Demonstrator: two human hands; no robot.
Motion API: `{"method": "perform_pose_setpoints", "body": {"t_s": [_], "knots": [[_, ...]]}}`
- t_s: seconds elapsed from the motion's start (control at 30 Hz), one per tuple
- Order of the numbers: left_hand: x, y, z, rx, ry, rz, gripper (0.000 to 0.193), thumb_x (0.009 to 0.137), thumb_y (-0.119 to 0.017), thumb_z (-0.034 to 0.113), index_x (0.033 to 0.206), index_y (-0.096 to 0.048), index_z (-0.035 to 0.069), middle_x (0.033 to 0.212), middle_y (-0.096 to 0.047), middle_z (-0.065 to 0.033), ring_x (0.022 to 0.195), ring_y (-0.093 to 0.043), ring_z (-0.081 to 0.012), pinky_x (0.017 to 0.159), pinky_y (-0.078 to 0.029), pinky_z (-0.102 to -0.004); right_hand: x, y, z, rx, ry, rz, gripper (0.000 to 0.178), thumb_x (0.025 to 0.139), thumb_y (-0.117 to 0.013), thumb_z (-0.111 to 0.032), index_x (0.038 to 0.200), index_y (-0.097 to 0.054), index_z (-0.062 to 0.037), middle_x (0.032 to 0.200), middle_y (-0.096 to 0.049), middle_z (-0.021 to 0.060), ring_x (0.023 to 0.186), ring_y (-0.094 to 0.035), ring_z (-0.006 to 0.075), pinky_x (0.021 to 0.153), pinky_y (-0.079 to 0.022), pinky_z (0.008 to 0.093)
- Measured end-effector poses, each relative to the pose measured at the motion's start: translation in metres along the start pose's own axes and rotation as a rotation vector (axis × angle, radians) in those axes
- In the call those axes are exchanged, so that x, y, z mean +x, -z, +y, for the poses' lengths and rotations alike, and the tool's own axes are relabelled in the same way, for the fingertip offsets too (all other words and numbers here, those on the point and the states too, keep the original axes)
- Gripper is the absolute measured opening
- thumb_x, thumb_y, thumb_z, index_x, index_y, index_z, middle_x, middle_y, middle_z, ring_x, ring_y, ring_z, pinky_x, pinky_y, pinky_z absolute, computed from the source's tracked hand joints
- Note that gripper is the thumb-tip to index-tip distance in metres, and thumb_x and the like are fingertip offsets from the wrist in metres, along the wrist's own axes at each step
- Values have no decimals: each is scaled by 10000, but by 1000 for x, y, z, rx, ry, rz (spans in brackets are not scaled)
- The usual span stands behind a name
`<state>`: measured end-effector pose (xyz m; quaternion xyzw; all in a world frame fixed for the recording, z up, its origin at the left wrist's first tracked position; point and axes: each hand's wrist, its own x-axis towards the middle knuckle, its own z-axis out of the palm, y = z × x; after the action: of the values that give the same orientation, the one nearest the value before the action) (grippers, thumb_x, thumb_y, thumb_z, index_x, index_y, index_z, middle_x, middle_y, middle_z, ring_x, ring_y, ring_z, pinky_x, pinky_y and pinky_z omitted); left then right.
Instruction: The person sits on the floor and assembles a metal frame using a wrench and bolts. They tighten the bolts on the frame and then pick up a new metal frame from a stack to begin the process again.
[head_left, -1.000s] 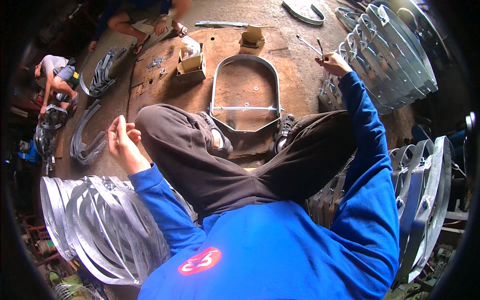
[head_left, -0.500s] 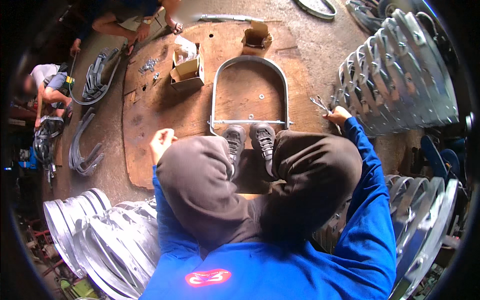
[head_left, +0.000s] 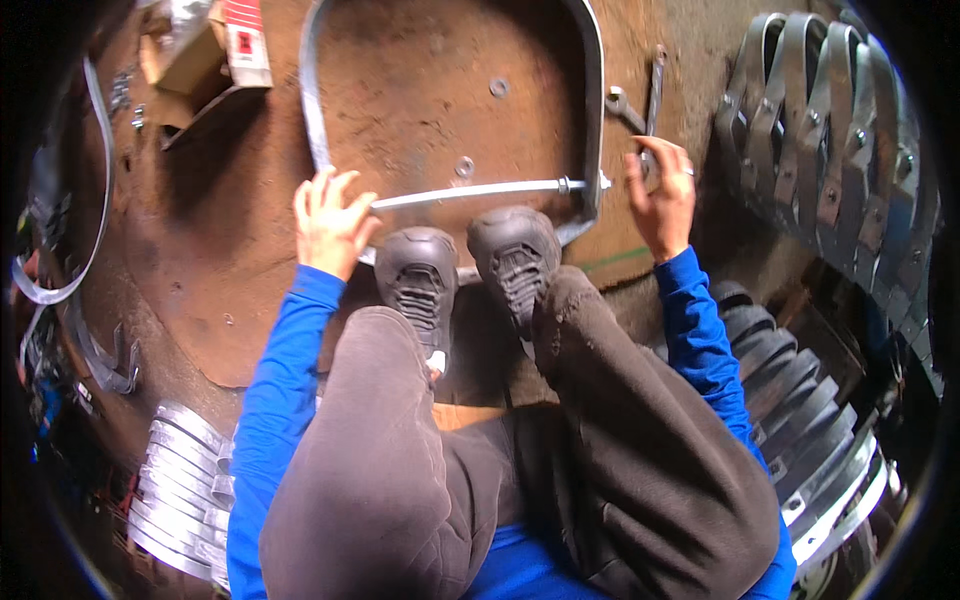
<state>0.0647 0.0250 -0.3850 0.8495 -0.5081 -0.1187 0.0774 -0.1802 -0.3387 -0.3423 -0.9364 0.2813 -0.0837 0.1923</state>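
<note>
A grey arched metal frame (head_left: 600, 120) lies on a rusty brown plate (head_left: 250, 260) in front of me, with a threaded rod (head_left: 470, 192) running across its open end. My left hand (head_left: 328, 220) rests on the frame's left end where the rod meets it, fingers spread. My right hand (head_left: 660, 195) sits just right of the frame's right end, fingers curled on the handles of two wrenches (head_left: 640, 105). Both my dark shoes (head_left: 470, 270) press against the frame's near side.
A stack of curved metal bands (head_left: 830, 160) stands at the right, more bands (head_left: 810, 430) lie below it. Further bands (head_left: 175, 480) pile at lower left. A cardboard box (head_left: 215, 50) and loose washers (head_left: 498, 88) sit on the plate. Bent strips (head_left: 60, 270) lie left.
The view has closed in on the frame. My left hand has come from beside my knee onto the frame's left end. My right hand has moved with the wrenches next to the frame's right end.
</note>
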Motion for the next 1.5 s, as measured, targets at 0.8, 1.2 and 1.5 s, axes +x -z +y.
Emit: {"method": "perform_pose_setpoints", "body": {"t_s": [0.8, 1.2, 1.5], "knots": [[43, 19, -29, -339, 103, 8, 456, 853, -724, 208, 1292, -608, 167, 1178, -649, -84, 1007, -674, -299, 849, -564, -395, -18, -35, -56, -73, 260, -117, 287, 876, -720, -287, 1073, -651, -90, 761, -667, 92, 673, -614, 278, 660, -496, 362], [38, 26, -27, -149, -103, -128, 607, 752, -799, 230, 1317, -583, 171, 1256, -610, -59, 1022, -661, -279, 867, -549, -384, -28, -19, -57, -51, 179, -154, 419, 870, -713, -297, 1229, -623, -100, 883, -695, 92, 715, -596, 268, 673, -499, 345], [30, 16, -39, -266, 14, -21, 517, 807, -766, 234, 1292, -608, 151, 1164, -645, -86, 941, -680, -262, 823, -557, -378, -51, -32, -39, -95, 208, -267, 441, 864, -717, -277, 1249, -607, -91, 1033, -706, 72, 788, -602, 266, 721, -504, 343]]}}
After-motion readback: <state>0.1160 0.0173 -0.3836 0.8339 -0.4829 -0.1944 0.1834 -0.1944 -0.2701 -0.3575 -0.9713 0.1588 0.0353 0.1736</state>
